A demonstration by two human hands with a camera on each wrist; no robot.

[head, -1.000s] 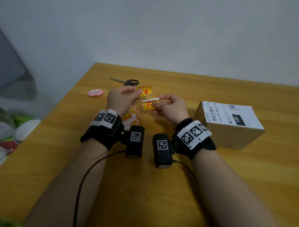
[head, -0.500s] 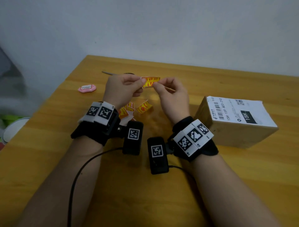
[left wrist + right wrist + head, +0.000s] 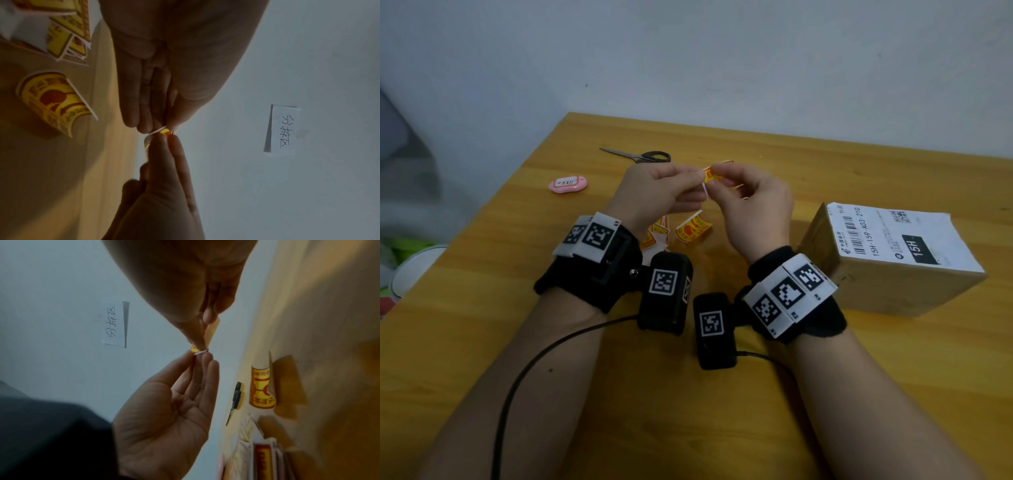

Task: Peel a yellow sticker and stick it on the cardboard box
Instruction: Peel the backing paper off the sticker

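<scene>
Since half a second ago the two hands have drawn closer together over the far middle of the wooden table [image 3: 722,411], and the yellow sticker [image 3: 711,175], then stretched flat between them, now sits bunched between the fingertips with a thin white strip of backing hanging below it.

Black-handled scissors [image 3: 643,156] lie just behind the hands, and a pink oval tag [image 3: 568,184] lies well to the left. Loose yellow stickers [image 3: 693,231] curl on the table under the wrists, beside a small pile of others [image 3: 654,236]. The cardboard box [image 3: 887,263] stands to the right, apart from the hands, a white shipping label with barcode covering its top. On the wall a paper note [image 3: 284,129] bears handwriting.

The left hand [image 3: 654,197] pinches one end of the sticker between thumb and forefinger, the other fingers lying nearly straight. The right hand [image 3: 751,205] pinches the other end, fingers curled. The sticker is yellow with red print and a white edge.
</scene>
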